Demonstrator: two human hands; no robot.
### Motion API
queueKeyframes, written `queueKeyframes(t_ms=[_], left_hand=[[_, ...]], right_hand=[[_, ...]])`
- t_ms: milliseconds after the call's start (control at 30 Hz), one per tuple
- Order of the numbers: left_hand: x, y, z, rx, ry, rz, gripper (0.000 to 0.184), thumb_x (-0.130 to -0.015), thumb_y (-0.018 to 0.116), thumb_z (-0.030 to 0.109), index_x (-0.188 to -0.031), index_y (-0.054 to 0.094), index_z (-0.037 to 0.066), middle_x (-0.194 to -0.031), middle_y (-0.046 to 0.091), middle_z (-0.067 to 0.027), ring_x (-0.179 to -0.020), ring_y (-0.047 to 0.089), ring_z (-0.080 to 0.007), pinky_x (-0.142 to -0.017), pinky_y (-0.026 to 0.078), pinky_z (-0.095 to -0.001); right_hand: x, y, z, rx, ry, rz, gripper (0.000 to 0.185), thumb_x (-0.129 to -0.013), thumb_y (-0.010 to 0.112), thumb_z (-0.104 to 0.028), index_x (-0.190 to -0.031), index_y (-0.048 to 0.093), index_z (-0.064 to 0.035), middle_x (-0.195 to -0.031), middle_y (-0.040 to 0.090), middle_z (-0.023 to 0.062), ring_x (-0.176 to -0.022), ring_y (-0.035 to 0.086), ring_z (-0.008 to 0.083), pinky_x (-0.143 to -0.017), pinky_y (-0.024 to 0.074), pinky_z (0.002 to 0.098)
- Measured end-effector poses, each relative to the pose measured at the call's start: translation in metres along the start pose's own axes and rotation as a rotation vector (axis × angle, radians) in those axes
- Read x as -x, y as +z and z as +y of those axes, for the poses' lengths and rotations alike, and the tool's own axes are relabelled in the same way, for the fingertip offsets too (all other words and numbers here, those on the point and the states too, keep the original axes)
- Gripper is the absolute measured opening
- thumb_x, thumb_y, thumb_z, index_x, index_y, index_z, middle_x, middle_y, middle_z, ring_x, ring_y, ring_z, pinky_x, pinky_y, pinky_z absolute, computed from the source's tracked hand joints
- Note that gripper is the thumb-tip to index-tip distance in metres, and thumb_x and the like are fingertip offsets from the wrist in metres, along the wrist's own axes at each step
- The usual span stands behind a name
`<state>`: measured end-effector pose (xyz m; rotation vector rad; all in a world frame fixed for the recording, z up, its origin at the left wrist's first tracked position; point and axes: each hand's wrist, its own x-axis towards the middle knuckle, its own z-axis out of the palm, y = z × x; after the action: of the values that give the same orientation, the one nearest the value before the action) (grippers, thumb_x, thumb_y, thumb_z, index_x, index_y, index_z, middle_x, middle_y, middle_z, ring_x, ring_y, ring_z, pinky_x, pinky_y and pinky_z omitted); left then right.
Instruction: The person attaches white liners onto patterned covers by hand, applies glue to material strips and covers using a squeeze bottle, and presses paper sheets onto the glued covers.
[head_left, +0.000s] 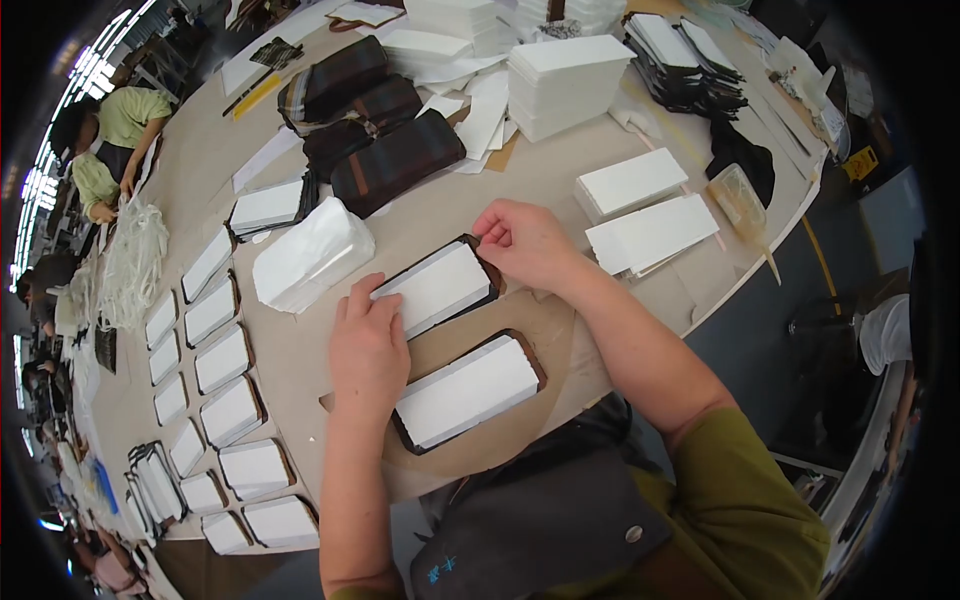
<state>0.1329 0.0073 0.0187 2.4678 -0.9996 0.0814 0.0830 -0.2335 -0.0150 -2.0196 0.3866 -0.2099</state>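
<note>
A white rectangular panel with a dark fabric border [435, 290] lies on the table between my hands. My right hand [528, 243] is closed, its thumb and fingers pinching the dark border at the far right corner. At the opposite end, my left hand [370, 340] has bent fingers around the left edge, the thumb touching the white surface. Closer to my body lies a second white panel with a dark border [470, 390], on a brown sheet [555, 345]; neither hand touches it.
Rows of similar panels [222, 358] lie to the left. White stacks [565, 85] and dark plaid fabric bundles [395, 160] stand behind. On the right are loose white panels [655, 232] and a translucent container with a brush [740, 203]. A co-worker [115, 140] works at far left.
</note>
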Motion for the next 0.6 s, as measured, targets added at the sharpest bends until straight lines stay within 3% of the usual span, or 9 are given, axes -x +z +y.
queueKeyframes(t_ms=[67,167,267,600], left_hand=[[-0.008,0.005,0.009,-0.035,0.053,-0.021,0.027,-0.084,0.059,-0.005,-0.108,0.07,0.004,-0.125,0.06,-0.0108,-0.1,0.06,-0.0296,-0.087,0.052,-0.0391],[-0.018,0.01,0.02,-0.069,0.179,-0.077,0.05,-0.074,0.057,-0.011,-0.117,0.069,0.011,-0.122,0.059,-0.0094,-0.102,0.058,-0.0297,-0.089,0.05,-0.0411],[-0.022,0.017,0.021,-0.038,0.245,-0.1,0.056,-0.069,0.056,-0.013,-0.118,0.068,0.013,-0.124,0.058,-0.0091,-0.106,0.057,-0.0303,-0.091,0.048,-0.0425],[-0.025,0.018,0.039,-0.203,0.243,-0.162,0.061,-0.071,0.056,-0.01,-0.124,0.067,0.018,-0.129,0.057,-0.0064,-0.113,0.053,-0.0311,-0.092,0.044,-0.047]], right_hand=[[-0.001,0.001,0.002,0.038,-0.023,0.01,0.017,-0.081,0.071,-0.003,-0.097,0.067,-0.0003,-0.082,0.068,0.0059,-0.074,0.065,0.0123,-0.07,0.0552,0.0269],[-0.003,-0.001,0.003,0.041,-0.016,0.0,0.018,-0.08,0.072,-0.004,-0.096,0.067,0.0001,-0.082,0.069,0.0065,-0.075,0.066,0.0126,-0.07,0.0558,0.027],[-0.004,-0.001,0.003,0.007,0.017,-0.006,0.018,-0.079,0.072,-0.005,-0.096,0.068,0.0004,-0.082,0.07,0.0069,-0.075,0.067,0.0131,-0.07,0.056,0.0273],[-0.005,-0.005,0.0,-0.001,0.049,-0.027,0.021,-0.079,0.07,-0.003,-0.099,0.067,0.0013,-0.084,0.07,0.0078,-0.075,0.067,0.0136,-0.069,0.0557,0.0274]])
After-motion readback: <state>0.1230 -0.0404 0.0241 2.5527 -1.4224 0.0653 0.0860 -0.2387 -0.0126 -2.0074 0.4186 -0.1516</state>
